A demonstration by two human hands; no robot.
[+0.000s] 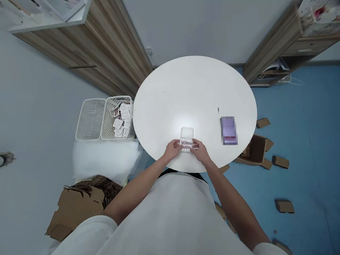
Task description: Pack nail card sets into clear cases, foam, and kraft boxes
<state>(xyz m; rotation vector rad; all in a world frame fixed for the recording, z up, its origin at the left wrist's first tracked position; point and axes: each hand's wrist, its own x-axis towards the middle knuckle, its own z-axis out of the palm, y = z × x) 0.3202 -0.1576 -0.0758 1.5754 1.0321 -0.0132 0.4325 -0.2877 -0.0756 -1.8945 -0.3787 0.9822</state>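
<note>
A small clear plastic case (186, 139) lies open on the round white table (193, 92) near its front edge, the lid tipped back away from me. Several small pink pieces sit in its lower tray. My left hand (173, 148) pinches the tray's left side with curled fingers. My right hand (199, 148) grips the tray's right side in the same way. Both hands rest on the tabletop.
A blurred purple flat object (228, 130) lies on the table to the right. Left of the table stand two white baskets (105, 117), one holding several small packets. Flattened cardboard (79, 202) lies at the lower left, and small brown boxes (281, 161) are scattered on the blue floor.
</note>
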